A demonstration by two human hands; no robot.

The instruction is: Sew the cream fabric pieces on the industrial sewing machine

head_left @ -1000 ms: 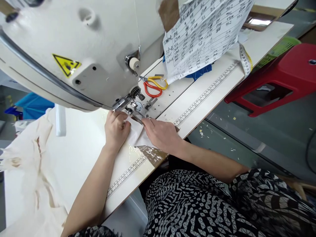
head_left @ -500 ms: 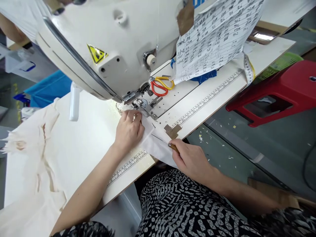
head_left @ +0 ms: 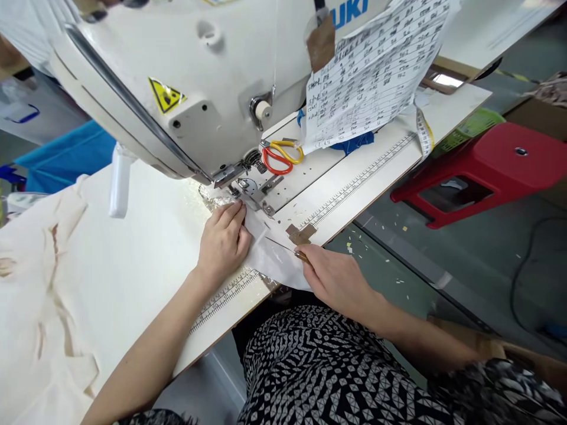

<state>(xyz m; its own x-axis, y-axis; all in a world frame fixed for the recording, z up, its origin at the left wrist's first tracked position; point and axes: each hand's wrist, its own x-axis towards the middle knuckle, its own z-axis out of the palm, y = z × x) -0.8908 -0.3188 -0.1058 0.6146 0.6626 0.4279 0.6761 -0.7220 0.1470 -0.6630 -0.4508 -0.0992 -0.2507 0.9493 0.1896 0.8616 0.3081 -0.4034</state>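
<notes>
A white sewing machine (head_left: pixel 199 82) stands over the table. Close to its needle area, my left hand (head_left: pixel 224 241) presses a piece of white fabric (head_left: pixel 279 262) against the tabletop, fingers together. My right hand (head_left: pixel 336 280) is closed round the wooden handle of an awl (head_left: pixel 302 256). The awl's thin metal shaft points left across the fabric, its tip lying near a narrow pale strip (head_left: pixel 260 239). Part of the fabric drapes over the table's front edge, and some of it is hidden beneath my left hand.
Red-and-yellow-handled scissors (head_left: pixel 283 156) lie beside the needle area. A handwritten sheet (head_left: pixel 367 82) hangs from the machine. Cream fabric (head_left: pixel 48 295) is spread at left. A tape measure (head_left: pixel 424 136) hangs over the table edge, near a red stool (head_left: pixel 487 159).
The whole view has shifted slightly. My left fingers lie flatter and straighter than before. My right hand still holds the awl in much the same place over the fabric.
</notes>
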